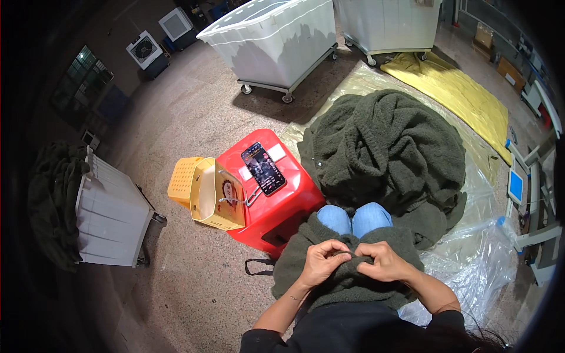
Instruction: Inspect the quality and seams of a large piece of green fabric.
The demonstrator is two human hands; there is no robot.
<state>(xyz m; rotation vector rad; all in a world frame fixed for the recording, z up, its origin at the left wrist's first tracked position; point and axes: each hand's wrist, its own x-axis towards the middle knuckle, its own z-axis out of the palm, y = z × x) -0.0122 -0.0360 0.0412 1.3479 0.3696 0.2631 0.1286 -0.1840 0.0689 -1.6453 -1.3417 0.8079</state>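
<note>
A dark green fleecy cloth (359, 294) lies across my lap, over the legs of my blue jeans (372, 217). My left hand (325, 260) pinches a bit of it between thumb and fingers. Close beside it, my right hand (382, 262) is closed on the same fabric, thumb and forefinger together. Any small item between the fingertips is too tiny to make out. Beyond my knees rises a big heap of the same green fleece (388, 147), spread on clear plastic sheeting.
At the left of my knees stands a red plastic stool (294, 203) bearing a lit phone (263, 169). Yellow baskets (203, 191) adjoin it. White wheeled bins (276, 50) stand far ahead, another bin (112, 212) at left. A blue-screened device (516, 186) is at right, near yellow sheeting (450, 94).
</note>
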